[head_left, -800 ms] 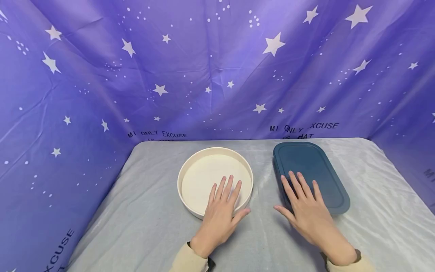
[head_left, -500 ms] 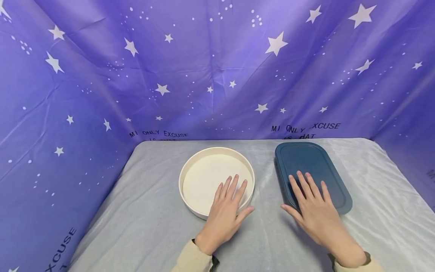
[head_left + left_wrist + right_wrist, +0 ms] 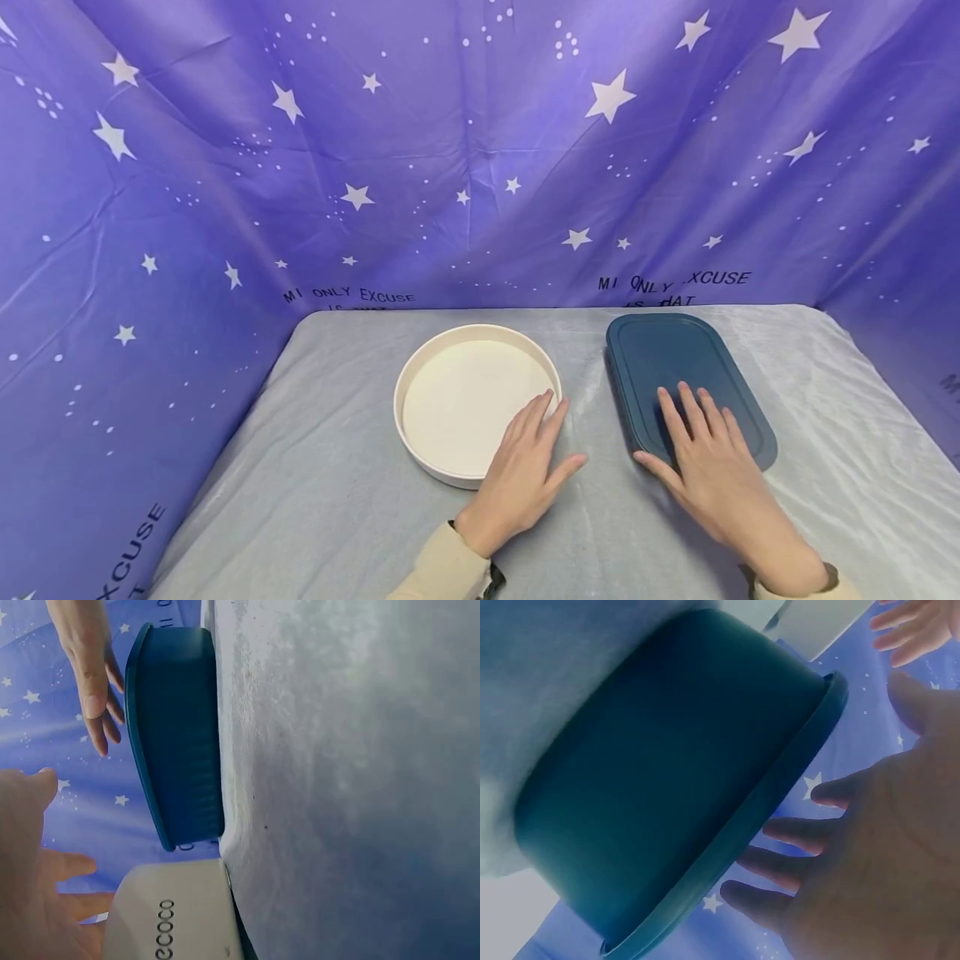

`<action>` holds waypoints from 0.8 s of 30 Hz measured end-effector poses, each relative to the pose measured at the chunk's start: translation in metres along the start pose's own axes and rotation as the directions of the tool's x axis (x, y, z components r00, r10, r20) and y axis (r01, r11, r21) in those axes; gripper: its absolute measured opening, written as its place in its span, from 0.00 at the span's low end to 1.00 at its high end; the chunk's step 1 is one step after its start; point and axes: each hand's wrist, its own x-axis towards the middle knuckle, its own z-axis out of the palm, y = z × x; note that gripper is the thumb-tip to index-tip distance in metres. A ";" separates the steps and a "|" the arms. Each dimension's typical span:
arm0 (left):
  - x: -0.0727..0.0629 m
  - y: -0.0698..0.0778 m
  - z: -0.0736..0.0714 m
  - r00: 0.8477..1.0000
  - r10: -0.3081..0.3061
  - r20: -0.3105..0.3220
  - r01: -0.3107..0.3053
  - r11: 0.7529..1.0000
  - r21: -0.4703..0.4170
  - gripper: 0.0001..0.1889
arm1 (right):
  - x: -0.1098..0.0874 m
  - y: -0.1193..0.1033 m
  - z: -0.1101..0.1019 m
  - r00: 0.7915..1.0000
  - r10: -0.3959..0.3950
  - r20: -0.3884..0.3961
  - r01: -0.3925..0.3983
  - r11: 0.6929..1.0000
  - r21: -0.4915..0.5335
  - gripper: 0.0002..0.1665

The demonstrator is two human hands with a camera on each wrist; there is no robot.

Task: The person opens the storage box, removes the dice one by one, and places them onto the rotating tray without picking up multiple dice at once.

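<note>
Spread over the near right rim of a round cream pan (image 3: 465, 400) is my left hand (image 3: 517, 475), its fingers extended and holding nothing. My right hand (image 3: 712, 475) is held with straight fingers above the near part of a dark teal rectangular box with a lid (image 3: 682, 375). In the right wrist view, background shows between the right fingers (image 3: 765, 862) and the lid rim (image 3: 727, 847), so that hand is apart from the box. The left wrist view shows the left palm (image 3: 30, 870) beside the pan wall (image 3: 176, 907), which bears dark lettering; contact there cannot be told.
Both containers stand on a table with a grey-blue velvety cloth (image 3: 300, 467), a gap of cloth between them. A purple curtain (image 3: 420, 150) with white stars and lettering hangs behind the table and at its sides.
Both hands have shifted to the right. The left has moved from over the inside of the pan to its right rim, its fingers now closer together. The containers have stayed in place.
</note>
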 end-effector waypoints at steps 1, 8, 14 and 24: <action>0.001 0.001 0.001 1.000 0.003 -0.004 -0.003 1.000 0.000 0.35 | -0.001 0.002 0.000 1.000 0.002 0.002 -0.002 1.000 -0.001 0.53; 0.012 0.008 0.005 1.000 0.012 0.015 -0.012 0.999 -0.030 0.35 | -0.006 0.011 -0.001 1.000 0.003 -0.001 -0.003 1.000 0.001 0.52; 0.016 0.018 0.006 0.996 -0.023 0.082 0.035 0.990 -0.140 0.34 | -0.009 0.010 -0.001 0.998 0.025 0.054 -0.025 1.000 0.010 0.53; 0.023 0.027 0.011 0.996 0.004 0.085 0.013 0.981 -0.192 0.33 | -0.012 0.010 0.002 0.999 0.010 0.036 -0.011 1.000 0.019 0.52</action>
